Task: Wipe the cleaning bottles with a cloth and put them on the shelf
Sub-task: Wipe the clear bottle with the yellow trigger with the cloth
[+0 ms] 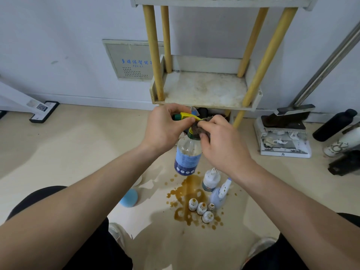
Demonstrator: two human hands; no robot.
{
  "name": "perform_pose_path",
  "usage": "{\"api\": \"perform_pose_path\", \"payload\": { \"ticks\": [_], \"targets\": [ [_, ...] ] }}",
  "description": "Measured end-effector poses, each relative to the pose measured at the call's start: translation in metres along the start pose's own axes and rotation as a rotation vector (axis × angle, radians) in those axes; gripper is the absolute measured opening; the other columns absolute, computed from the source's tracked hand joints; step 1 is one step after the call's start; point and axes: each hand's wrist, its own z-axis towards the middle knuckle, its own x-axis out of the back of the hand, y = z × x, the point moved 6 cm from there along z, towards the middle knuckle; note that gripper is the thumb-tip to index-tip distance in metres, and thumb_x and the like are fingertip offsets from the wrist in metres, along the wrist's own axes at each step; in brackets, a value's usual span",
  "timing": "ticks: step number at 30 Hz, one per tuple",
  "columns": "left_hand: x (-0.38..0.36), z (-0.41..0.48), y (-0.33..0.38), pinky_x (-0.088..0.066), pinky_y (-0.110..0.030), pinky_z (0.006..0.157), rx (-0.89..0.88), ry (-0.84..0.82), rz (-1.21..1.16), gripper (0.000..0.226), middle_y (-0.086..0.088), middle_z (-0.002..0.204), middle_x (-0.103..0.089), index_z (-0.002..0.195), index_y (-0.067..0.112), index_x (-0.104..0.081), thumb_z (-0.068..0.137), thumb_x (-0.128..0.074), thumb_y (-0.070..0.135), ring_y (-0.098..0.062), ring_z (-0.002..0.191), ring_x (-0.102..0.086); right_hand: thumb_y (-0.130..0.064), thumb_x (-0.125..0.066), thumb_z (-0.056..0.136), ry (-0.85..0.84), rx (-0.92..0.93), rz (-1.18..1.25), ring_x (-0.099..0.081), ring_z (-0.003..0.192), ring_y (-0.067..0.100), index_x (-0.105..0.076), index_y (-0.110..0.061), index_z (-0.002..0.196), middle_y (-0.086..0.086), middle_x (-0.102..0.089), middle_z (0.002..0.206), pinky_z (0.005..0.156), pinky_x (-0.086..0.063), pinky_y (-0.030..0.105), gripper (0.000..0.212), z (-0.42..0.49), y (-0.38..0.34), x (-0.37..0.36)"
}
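My left hand (pixel 165 127) grips the yellow and green trigger head of a clear spray bottle (pixel 188 154) with a blue label, held in the air in front of the shelf. My right hand (pixel 220 143) pinches a dark cloth (pixel 196 126) against the bottle's neck. The white shelf (pixel 204 88) with yellow posts stands against the wall just behind; its lower board is stained and bare. On the floor below stand a white bottle (pixel 211 179), a pale spray bottle (pixel 220 194) and several small white bottles (pixel 201 209), all spotted brown.
A brown spill (pixel 187 193) spreads over the floor around the bottles. A blue round sponge (pixel 129 197) lies to the left. A dustpan with a brush (pixel 284 137) and dark and white bottles (pixel 335 125) sit at the right. My knees frame the bottom.
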Motion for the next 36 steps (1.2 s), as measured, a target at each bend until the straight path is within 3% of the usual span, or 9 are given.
{"api": "perform_pose_path", "payload": {
  "ticks": [4, 9, 15, 19, 21, 23, 26, 31, 36],
  "targets": [
    [-0.002, -0.001, -0.001, -0.058, -0.022, 0.071, -0.032, -0.014, 0.050, 0.013, 0.010, 0.082, -0.075, 0.095, 0.021, -0.076, 0.083, -0.082, 0.017, -0.006, 0.072, -0.072, -0.022, -0.054, 0.097, -0.078, -0.040, -0.076, -0.053, 0.084, 0.019, -0.073, -0.025, 0.110, -0.004, -0.048, 0.091, 0.066, -0.045, 0.034, 0.024, 0.004, 0.008, 0.009],
    [-0.009, -0.002, -0.001, -0.051, -0.011, 0.065, -0.050, -0.056, 0.056, 0.021, 0.012, 0.084, -0.072, 0.099, 0.018, -0.076, 0.081, -0.085, 0.015, -0.001, 0.073, -0.069, -0.021, -0.062, 0.094, 0.239, -0.060, 0.074, -0.056, 0.087, 0.015, -0.072, -0.024, 0.116, -0.008, -0.057, 0.100, 0.069, -0.039, 0.028, 0.024, 0.004, 0.010, 0.040],
    [-0.015, -0.007, 0.004, -0.049, -0.010, 0.057, -0.001, -0.086, -0.023, 0.051, 0.006, 0.083, -0.073, 0.120, 0.012, -0.064, 0.075, -0.088, 0.006, -0.001, 0.067, -0.069, -0.014, -0.062, 0.095, 0.234, 0.091, 0.133, -0.059, 0.099, 0.021, -0.073, -0.027, 0.118, -0.008, -0.057, 0.104, 0.073, -0.050, 0.035, 0.029, 0.009, 0.006, 0.033],
    [-0.016, -0.009, 0.003, -0.054, -0.015, 0.071, -0.038, -0.125, 0.063, 0.064, 0.008, 0.094, -0.075, 0.128, 0.022, -0.060, 0.072, -0.091, 0.015, 0.001, 0.079, -0.070, -0.011, -0.069, 0.090, 0.188, 0.240, -0.059, -0.058, 0.090, 0.028, -0.075, -0.022, 0.112, 0.001, -0.061, 0.101, 0.066, -0.050, 0.040, 0.025, 0.015, -0.001, 0.033],
    [-0.016, -0.010, 0.002, -0.056, -0.019, 0.080, -0.042, -0.136, 0.091, 0.066, 0.008, 0.100, -0.075, 0.131, 0.024, -0.059, 0.072, -0.091, 0.018, -0.001, 0.088, -0.070, -0.011, -0.073, 0.086, 0.169, 0.326, -0.208, -0.056, 0.083, 0.030, -0.076, -0.020, 0.106, 0.003, -0.062, 0.096, 0.058, -0.042, 0.036, 0.022, 0.016, -0.005, 0.033],
    [-0.015, -0.010, 0.001, -0.055, -0.015, 0.077, -0.038, -0.136, 0.104, 0.064, 0.009, 0.097, -0.075, 0.131, 0.024, -0.060, 0.074, -0.090, 0.019, 0.001, 0.086, -0.070, -0.011, -0.074, 0.083, 0.136, 0.358, -0.328, -0.055, 0.081, 0.029, -0.077, -0.020, 0.102, 0.003, -0.061, 0.093, 0.060, -0.030, 0.032, 0.021, 0.017, -0.004, 0.031],
    [-0.009, -0.009, 0.000, -0.050, -0.008, 0.069, -0.038, -0.117, 0.113, 0.055, 0.014, 0.089, -0.073, 0.125, 0.025, -0.064, 0.076, -0.089, 0.022, 0.005, 0.081, -0.068, -0.011, -0.074, 0.082, 0.088, 0.328, -0.390, -0.054, 0.081, 0.029, -0.077, -0.022, 0.102, 0.002, -0.060, 0.091, 0.061, -0.030, 0.032, 0.023, 0.017, 0.007, 0.026],
    [-0.011, -0.009, 0.002, -0.049, -0.005, 0.070, -0.067, -0.104, 0.130, 0.052, 0.017, 0.093, -0.070, 0.123, 0.020, -0.067, 0.076, -0.088, 0.020, 0.005, 0.086, -0.067, -0.015, -0.065, 0.091, 0.172, 0.246, -0.192, -0.057, 0.084, 0.028, -0.075, -0.018, 0.106, 0.004, -0.058, 0.096, 0.057, -0.046, 0.035, 0.019, 0.012, -0.001, 0.028],
    [-0.005, -0.005, -0.004, -0.055, -0.015, 0.074, -0.038, -0.043, 0.054, 0.045, 0.007, 0.093, -0.076, 0.119, 0.016, -0.070, 0.078, -0.088, 0.020, 0.001, 0.083, -0.071, -0.016, -0.063, 0.095, 0.144, 0.132, 0.042, -0.060, 0.093, 0.022, -0.072, -0.020, 0.118, 0.000, -0.057, 0.103, 0.073, -0.050, 0.036, 0.024, 0.015, 0.008, 0.022]
  ]
}}
